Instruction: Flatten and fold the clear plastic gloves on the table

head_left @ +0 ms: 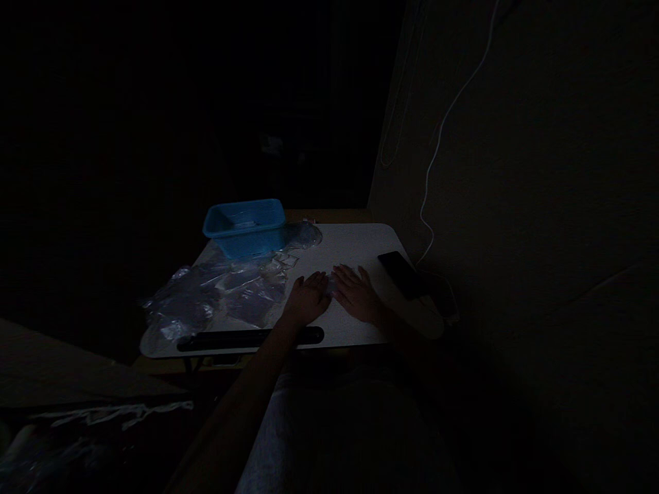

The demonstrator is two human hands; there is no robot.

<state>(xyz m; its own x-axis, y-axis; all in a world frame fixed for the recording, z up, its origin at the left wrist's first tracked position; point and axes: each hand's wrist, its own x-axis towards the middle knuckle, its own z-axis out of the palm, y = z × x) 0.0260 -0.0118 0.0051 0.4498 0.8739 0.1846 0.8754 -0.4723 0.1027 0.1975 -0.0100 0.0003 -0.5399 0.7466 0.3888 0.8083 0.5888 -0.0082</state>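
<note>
Faint film lies on the table between left hand and right hand, about equally near — long axis too dim to tell — palms down, fingers extended, nothing visibly gripped.

We can read no text, label, brand, number or sign anywhere in this dim view. On the blue basin, our landmark, we make out no lettering on the visible walls. On the crumpled clear plastic nearer to us than the basin, glare and shadow leave nothing legible. To the basin's right, the dark phone likewise shows us no readable characters.
</note>
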